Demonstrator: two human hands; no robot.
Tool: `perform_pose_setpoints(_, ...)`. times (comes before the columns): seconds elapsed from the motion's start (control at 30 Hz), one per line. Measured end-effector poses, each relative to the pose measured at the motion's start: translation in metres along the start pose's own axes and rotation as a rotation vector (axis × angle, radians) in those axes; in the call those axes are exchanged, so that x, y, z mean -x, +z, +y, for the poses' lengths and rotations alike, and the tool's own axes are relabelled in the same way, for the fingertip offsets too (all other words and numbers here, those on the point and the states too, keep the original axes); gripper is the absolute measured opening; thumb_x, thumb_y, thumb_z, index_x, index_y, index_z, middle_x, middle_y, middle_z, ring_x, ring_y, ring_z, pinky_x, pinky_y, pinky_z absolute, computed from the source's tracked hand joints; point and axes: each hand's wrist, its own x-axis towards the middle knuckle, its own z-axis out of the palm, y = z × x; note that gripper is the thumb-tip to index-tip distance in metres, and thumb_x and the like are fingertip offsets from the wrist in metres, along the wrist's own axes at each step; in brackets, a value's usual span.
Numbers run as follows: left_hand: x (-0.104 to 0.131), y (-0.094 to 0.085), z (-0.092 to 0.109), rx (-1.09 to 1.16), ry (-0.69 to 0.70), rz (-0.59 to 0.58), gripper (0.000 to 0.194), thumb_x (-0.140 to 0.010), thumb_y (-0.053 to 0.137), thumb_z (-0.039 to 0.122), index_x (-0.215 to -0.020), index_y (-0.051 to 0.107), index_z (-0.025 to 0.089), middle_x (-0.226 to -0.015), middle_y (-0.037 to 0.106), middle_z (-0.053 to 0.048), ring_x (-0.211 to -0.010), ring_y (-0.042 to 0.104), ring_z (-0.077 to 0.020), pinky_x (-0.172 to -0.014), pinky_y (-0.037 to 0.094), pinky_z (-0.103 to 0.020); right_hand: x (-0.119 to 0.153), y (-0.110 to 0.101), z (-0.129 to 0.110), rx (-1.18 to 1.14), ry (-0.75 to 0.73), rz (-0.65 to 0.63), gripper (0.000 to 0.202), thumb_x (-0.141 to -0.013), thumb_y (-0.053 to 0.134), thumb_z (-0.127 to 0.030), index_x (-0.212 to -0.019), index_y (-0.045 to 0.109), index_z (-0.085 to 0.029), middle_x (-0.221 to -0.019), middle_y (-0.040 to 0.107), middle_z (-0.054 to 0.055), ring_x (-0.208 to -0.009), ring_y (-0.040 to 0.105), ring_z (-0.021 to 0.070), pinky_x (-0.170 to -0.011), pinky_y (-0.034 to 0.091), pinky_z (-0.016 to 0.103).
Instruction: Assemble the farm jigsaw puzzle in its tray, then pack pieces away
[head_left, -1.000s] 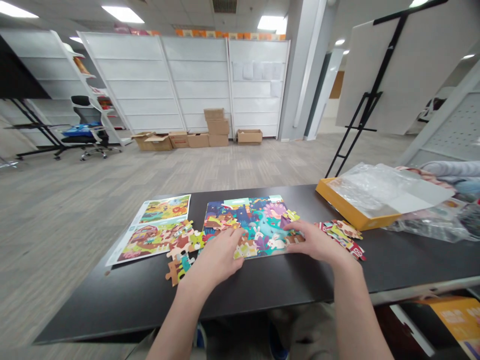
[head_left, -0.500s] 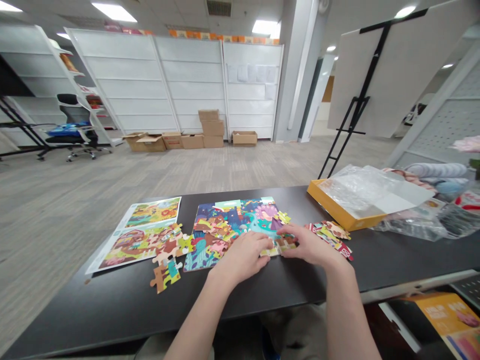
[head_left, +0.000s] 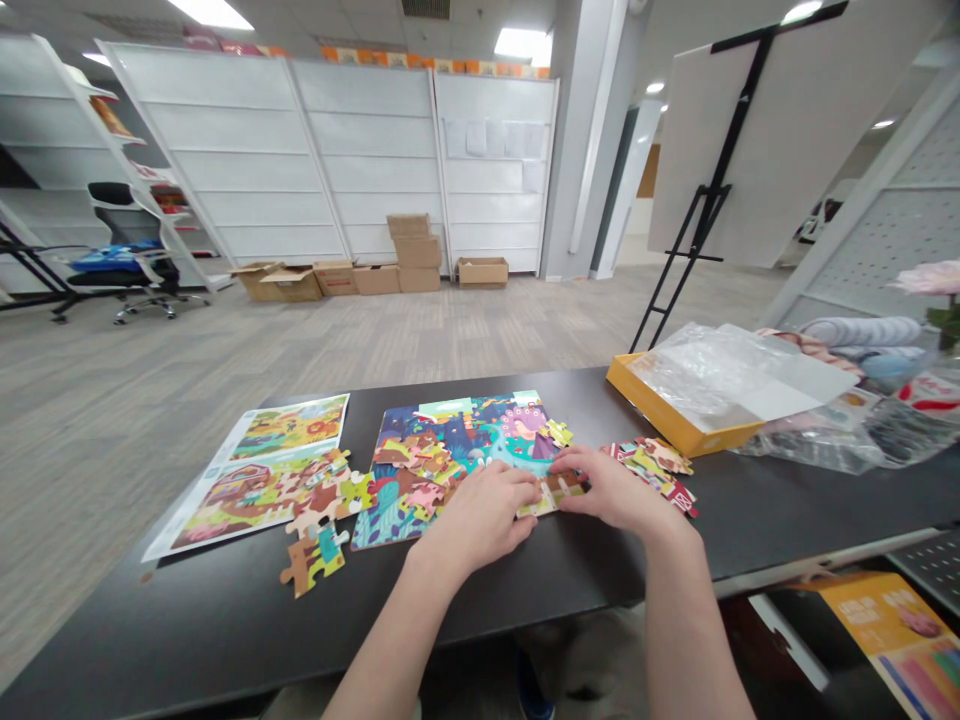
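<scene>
Brown and pale green puzzle pieces lie between my two hands, at the lower right of the colourful puzzle board. My left hand is closed, its fingertips on the left end of these pieces. From the other side my right hand grips the right end between thumb and fingers. My fingers cover part of the join. Loose puzzle pieces are heaped on the board's left half. A yellow-green piece lies at its right edge, just beyond my right hand.
More loose pieces lie left of the board, partly over a printed picture sheet. Red and green pieces are right of my right hand. Behind them stands a yellow box with clear plastic, on the black table.
The right-hand piece has come down flatter and closer against the piece under my left fingers. My hands have hardly moved otherwise; the whole view has shifted slightly.
</scene>
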Motion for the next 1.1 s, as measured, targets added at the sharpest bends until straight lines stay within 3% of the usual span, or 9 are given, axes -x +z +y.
perform_pose_setpoints(0.13,-0.001,0.003,-0.001,-0.023,-0.008,0.005,0.009,-0.092,0.063,0.028,-0.096,0.068,0.022,-0.109,0.071,-0.003,-0.105,0.061,-0.0243,-0.098,0.048,-0.039,0.001,0.0,-0.004,0.033,0.003,-0.017,0.044,-0.07,0.075,-0.017,-0.114,0.07,-0.018,-0.119,0.065,0.009,-0.107,0.063,0.0248,-0.095,0.049,0.035)
perform_pose_setpoints(0.3,0.0,0.012,-0.006,0.023,-0.041,0.07,0.017,-0.096,0.058,0.028,-0.109,0.067,0.023,-0.113,0.069,-0.004,-0.111,0.059,-0.0237,-0.099,0.048,-0.037,0.001,-0.001,-0.003,0.035,0.047,0.01,0.054,-0.07,0.076,-0.019,-0.123,0.066,-0.018,-0.119,0.066,0.01,-0.108,0.063,0.0257,-0.094,0.049,0.036)
perform_pose_setpoints(0.83,-0.001,0.016,-0.003,0.045,-0.057,0.092,0.02,-0.093,0.063,0.025,-0.112,0.065,0.021,-0.114,0.067,-0.006,-0.111,0.058,-0.0245,-0.099,0.048,-0.039,0.007,-0.009,0.002,-0.007,0.129,0.041,0.038,-0.068,0.075,-0.024,-0.106,0.07,-0.02,-0.106,0.071,0.006,-0.094,0.066,0.0232,-0.085,0.053,0.035)
perform_pose_setpoints(0.97,0.005,0.007,-0.004,0.096,-0.064,0.127,0.027,-0.094,0.061,0.028,-0.12,0.062,0.022,-0.121,0.065,-0.007,-0.116,0.057,-0.0249,-0.102,0.048,-0.04,0.004,-0.008,0.008,0.006,0.075,0.138,0.038,-0.076,0.073,-0.036,-0.111,0.07,-0.022,-0.112,0.071,0.008,-0.099,0.066,0.0249,-0.087,0.052,0.036)
perform_pose_setpoints(1.1,0.023,-0.011,-0.025,0.145,-0.128,0.236,0.03,-0.099,0.043,0.018,-0.123,0.06,0.022,-0.127,0.065,-0.007,-0.119,0.058,-0.0217,-0.104,0.047,-0.038,-0.012,-0.008,0.011,0.1,0.082,0.346,0.036,-0.086,0.062,-0.045,-0.11,0.07,-0.019,-0.117,0.069,0.012,-0.108,0.064,0.0275,-0.092,0.05,0.039)
